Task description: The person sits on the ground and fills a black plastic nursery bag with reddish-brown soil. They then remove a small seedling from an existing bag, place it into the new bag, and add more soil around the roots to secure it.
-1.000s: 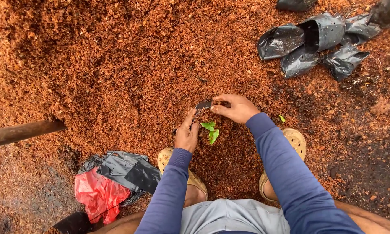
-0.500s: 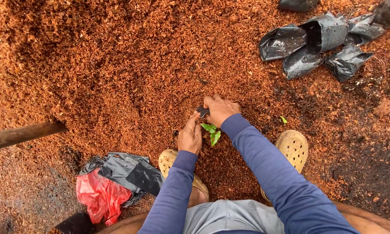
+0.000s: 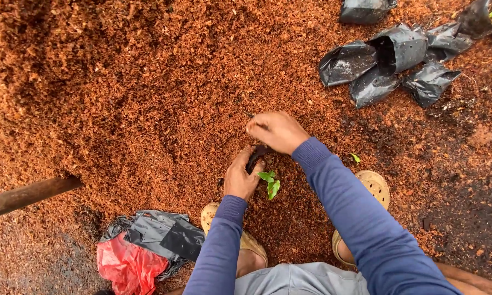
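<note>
I am crouched over a heap of reddish-brown coir mulch. My left hand grips the rim of a small black plastic grow bag that is mostly sunk in the mulch. A small green seedling stands just to the right of that hand. My right hand is cupped palm-down on the mulch just beyond the bag, fingers curled into the loose material. Both arms wear blue long sleeves.
Several empty black grow bags lie at the upper right. A crumpled black and red plastic bag sits at the lower left. A brown wooden handle enters from the left. My tan perforated clogs rest on the mulch.
My right hand left the bag's rim and moved up and away onto the mulch beyond it. My left hand kept its hold at the bag. The view shifted slightly.
</note>
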